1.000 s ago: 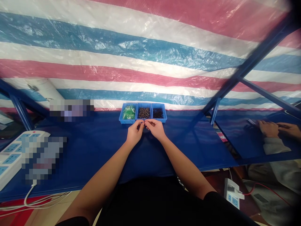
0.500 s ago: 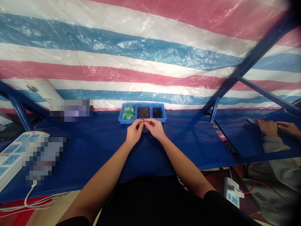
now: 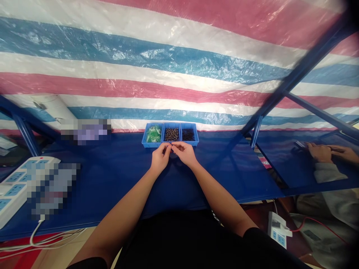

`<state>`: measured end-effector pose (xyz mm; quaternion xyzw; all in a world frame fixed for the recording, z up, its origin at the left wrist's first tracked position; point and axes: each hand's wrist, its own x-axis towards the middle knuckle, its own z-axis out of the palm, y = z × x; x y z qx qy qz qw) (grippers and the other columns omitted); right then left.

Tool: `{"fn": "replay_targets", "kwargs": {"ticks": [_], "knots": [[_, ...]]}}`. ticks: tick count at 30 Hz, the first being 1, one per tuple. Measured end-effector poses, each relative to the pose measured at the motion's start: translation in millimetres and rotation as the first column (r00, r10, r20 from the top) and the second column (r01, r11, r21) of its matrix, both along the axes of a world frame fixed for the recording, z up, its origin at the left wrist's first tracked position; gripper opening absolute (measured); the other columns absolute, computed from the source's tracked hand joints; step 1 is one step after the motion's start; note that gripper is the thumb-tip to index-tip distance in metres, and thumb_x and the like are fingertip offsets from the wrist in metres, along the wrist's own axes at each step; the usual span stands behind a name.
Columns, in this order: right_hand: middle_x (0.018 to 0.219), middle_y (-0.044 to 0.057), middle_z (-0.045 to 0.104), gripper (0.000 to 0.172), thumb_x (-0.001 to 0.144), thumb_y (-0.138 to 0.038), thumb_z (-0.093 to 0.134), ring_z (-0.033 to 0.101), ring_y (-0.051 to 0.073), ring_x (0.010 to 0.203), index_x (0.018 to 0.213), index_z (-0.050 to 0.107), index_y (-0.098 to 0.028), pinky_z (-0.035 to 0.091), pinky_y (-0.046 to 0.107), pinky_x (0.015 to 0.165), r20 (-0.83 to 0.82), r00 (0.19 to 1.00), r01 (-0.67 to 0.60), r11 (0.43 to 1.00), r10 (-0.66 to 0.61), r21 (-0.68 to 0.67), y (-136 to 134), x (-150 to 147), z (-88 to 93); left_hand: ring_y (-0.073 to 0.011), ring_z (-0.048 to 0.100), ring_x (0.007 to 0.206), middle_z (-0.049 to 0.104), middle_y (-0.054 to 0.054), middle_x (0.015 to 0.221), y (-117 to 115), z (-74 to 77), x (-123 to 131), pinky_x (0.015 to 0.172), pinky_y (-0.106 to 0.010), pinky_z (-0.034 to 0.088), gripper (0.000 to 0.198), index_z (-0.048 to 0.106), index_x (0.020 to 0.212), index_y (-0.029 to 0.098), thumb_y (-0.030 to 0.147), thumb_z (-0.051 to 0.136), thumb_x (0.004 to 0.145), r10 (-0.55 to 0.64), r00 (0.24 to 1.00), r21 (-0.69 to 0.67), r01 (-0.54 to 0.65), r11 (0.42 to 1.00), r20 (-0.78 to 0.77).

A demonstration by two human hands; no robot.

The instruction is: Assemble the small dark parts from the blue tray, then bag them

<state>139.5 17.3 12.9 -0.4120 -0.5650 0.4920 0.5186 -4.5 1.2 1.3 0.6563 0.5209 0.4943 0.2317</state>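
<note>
1. Change: against the view half a second earlier, the left hand [image 3: 160, 157] and right hand [image 3: 183, 154] barely shift; the fingertips [image 3: 168, 148] stay together, with no clear change in what they hold.
2. Hand state: both hands are together, pinching a small dark piece [image 3: 171, 147] between them.
3. Held item: it sits just in front of the trays, above the bench. It is too small and too covered by the fingers to show which way it points or its long axis.
4. Trays: three blue plastic trays [image 3: 171, 140] stand side by side, almost touching the hands. They hold green-and-clear parts [image 3: 153, 133], brown beaded parts [image 3: 171, 134] and dark small parts [image 3: 188, 135].
5. Surroundings: a blue cloth bench top [image 3: 112, 175] bears a white power strip [image 3: 15, 190]. A striped tarpaulin [image 3: 168, 56] hangs behind. To the right, a co-worker's hands [image 3: 331, 152] and grey sleeve [image 3: 329, 173] work separately.
</note>
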Motion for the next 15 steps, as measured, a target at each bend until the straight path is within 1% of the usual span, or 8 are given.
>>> {"fn": "replay_targets", "kwargs": {"ticks": [3,8,13,15], "knots": [[0.083,0.006,0.072,0.035,0.074,-0.043,0.070,0.066,0.016,0.069,0.098,0.072,-0.017,0.057,0.031,0.069,0.000,1.000,-0.001,1.000,0.001,-0.009,1.0,0.4,-0.9,-0.0141,0.065,0.073,0.069,-0.001,0.082,-0.7,0.7,-0.3,0.069,-0.024,0.052,0.027,0.063,0.098,0.021,0.043,0.048,0.092,-0.004,1.000,-0.014,0.004,1.000,-0.001],[0.080,0.006,0.072,0.035,0.076,-0.043,0.069,0.066,0.016,0.068,0.098,0.072,-0.016,0.056,0.030,0.067,-0.006,1.000,0.009,1.000,-0.010,-0.023,3.9,1.6,-4.0,-0.0150,0.067,0.074,0.070,-0.001,0.083,-1.9,2.0,0.6,0.071,-0.026,0.052,0.028,0.061,0.110,0.023,0.041,0.051,0.091,0.012,1.000,-0.022,-0.012,1.000,0.007],[0.080,0.005,0.071,0.034,0.076,-0.043,0.069,0.064,0.015,0.065,0.097,0.072,-0.016,0.056,0.029,0.064,-0.010,1.000,0.006,1.000,-0.006,-0.029,4.9,2.0,-5.3,-0.0140,0.066,0.073,0.070,-0.001,0.084,-1.5,2.9,1.2,0.068,-0.024,0.050,0.024,0.063,0.102,0.022,0.040,0.051,0.091,0.020,1.000,0.007,-0.020,1.000,-0.011],[0.080,0.005,0.071,0.035,0.075,-0.042,0.069,0.064,0.015,0.066,0.099,0.072,-0.016,0.056,0.029,0.065,-0.021,1.000,-0.005,1.000,0.004,-0.019,4.5,1.3,-5.6,-0.0134,0.065,0.071,0.070,-0.001,0.084,-1.3,2.7,1.0,0.067,-0.024,0.050,0.023,0.062,0.102,0.022,0.039,0.051,0.091,0.021,1.000,0.006,-0.021,1.000,-0.011]]}}
